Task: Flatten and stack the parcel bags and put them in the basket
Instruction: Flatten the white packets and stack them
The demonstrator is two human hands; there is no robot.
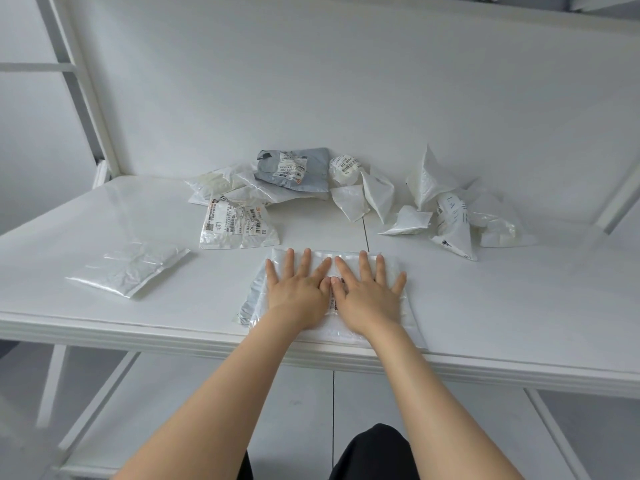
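White table (104, 216), spread fingers (306, 259) pressing parcel bag (257, 299)

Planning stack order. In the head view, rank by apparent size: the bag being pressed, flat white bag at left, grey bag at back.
1. Pressed bag
2. Flat white bag
3. Grey bag; farthest and crumpled, so true size unsure.

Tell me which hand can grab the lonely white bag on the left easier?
Probably the left hand: it lies on the side nearer that lone bag; the right hand would have to cross over it.
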